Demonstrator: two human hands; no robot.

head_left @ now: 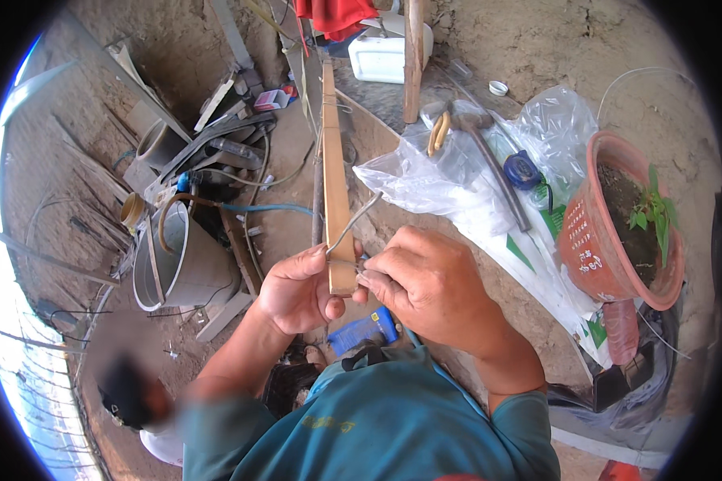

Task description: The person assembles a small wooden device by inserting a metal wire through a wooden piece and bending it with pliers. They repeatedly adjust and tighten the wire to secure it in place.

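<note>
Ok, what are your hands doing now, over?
Left hand grips wooden slat. Right hand pinches wire against it. Hammer lies on plastic bag beyond.

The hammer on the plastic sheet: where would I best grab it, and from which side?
Grip the hammer at mid-handle, coming from above. The long dark handle lies flat on the plastic sheet with its upper side bare, and the head sits at the far end, by the wooden post.

My left hand point(297, 290) is curled closed, thumb up, knuckles outward. My right hand point(425, 280) pinches shut just beside it, both forearms bent in from below.
</note>
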